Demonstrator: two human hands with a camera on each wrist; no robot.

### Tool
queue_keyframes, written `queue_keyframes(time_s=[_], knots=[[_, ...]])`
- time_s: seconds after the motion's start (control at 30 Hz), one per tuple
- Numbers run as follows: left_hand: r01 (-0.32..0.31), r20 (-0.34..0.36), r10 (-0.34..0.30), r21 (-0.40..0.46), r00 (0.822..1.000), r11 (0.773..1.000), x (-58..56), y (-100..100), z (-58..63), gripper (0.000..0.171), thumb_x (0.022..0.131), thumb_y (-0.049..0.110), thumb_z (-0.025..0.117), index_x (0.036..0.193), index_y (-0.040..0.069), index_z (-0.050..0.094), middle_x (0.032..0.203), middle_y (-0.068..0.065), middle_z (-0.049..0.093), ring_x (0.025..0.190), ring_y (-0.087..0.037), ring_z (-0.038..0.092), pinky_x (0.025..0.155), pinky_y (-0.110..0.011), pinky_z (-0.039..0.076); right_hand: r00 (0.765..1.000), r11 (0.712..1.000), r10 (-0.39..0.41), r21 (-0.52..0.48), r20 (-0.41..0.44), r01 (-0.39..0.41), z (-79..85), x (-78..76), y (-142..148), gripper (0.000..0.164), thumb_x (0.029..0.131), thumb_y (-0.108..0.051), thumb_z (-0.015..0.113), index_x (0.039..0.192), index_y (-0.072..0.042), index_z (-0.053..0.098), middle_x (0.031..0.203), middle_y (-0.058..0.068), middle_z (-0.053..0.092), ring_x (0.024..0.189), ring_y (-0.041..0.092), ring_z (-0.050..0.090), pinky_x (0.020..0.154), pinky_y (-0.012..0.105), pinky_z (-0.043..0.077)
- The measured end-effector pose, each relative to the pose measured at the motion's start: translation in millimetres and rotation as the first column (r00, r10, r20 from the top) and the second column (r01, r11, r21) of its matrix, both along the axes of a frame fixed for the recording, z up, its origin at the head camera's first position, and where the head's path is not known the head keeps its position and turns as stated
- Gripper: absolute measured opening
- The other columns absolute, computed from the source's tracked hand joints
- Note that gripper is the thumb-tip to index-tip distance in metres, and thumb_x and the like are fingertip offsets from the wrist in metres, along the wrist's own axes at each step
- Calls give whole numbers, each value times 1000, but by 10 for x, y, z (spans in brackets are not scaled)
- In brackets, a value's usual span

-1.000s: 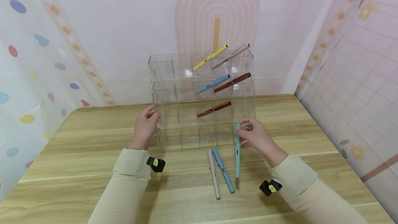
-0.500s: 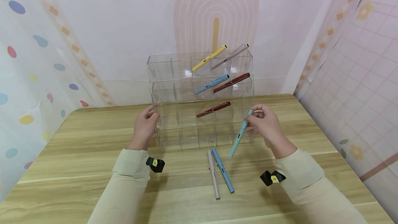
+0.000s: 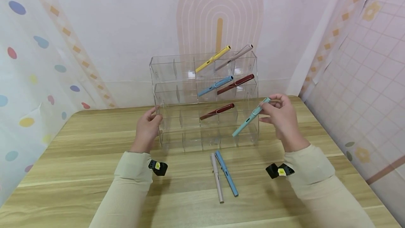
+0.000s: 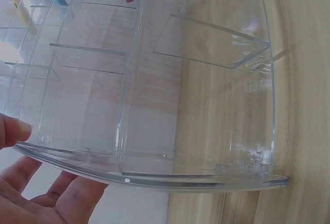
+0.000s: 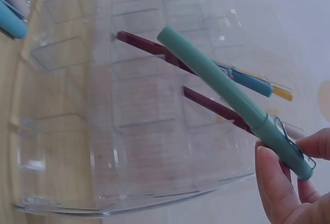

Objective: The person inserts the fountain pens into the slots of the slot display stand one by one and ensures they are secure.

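In the head view, a clear tiered pen rack (image 3: 166, 70) stands upright on the table. My left hand (image 3: 147, 129) holds its left side panel, thumb (image 4: 14, 131) on the inner face and fingers beyond the edge. My right hand (image 3: 282, 120) pinches a mint green pen (image 3: 250, 118) by its clip end. That pen slants in front of the rack's lower right compartments, its other end pointing down and left. Whether it touches the rack, I cannot tell. On the table in front lie a grey-pink pen (image 3: 217, 178) and a blue pen (image 3: 227, 174).
Several pens lean in the rack's right half: a yellow pen (image 3: 212, 59) and a greyish pen (image 3: 235, 57) on top, a blue pen (image 3: 216, 86) and a dark red pen (image 3: 235, 84) below, another dark red pen (image 3: 217, 112) lower. A patterned cloth (image 3: 126, 27) hangs behind.
My right hand has risen and moved right with the mint green pen, which has tilted from near vertical to a slant. The left hand stays on the rack.
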State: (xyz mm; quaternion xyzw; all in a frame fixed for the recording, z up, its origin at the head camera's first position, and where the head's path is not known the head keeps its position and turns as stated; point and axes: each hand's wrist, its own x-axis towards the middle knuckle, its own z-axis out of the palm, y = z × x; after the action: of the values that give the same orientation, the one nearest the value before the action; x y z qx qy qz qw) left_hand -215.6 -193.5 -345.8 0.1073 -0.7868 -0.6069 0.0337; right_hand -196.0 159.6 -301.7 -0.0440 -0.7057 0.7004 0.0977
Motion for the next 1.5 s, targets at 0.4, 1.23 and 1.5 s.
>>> queue_keyframes(time_s=[0.4,1.23,1.5], knots=[[2,13,-3,6,1000,1000,8,-5,1,53,99,19,41,151,19,34,137,-18,44,118,-26,42,88,-38,47,983,973,-161,-182,-83,144,86,-82,20,25,90,-5,63,102,-15,44,89,3,54,69,8,65,57,21,55],[1,20,-1,16,1000,1000,14,9,10,52,100,20,41,152,18,33,140,-18,42,120,-27,41,95,-44,47,969,951,-227,-238,-97,199,-106,-260,-216,27,89,3,59,96,-15,39,88,4,46,70,11,65,57,21,54],[3,22,-4,19,1000,1000,3,13,16,53,100,19,41,152,16,32,141,-18,41,123,-28,40,96,-44,46,972,952,-219,-237,-86,194,-217,-280,-304,27,89,4,59,96,-14,39,87,3,44,69,7,65,57,20,54]])
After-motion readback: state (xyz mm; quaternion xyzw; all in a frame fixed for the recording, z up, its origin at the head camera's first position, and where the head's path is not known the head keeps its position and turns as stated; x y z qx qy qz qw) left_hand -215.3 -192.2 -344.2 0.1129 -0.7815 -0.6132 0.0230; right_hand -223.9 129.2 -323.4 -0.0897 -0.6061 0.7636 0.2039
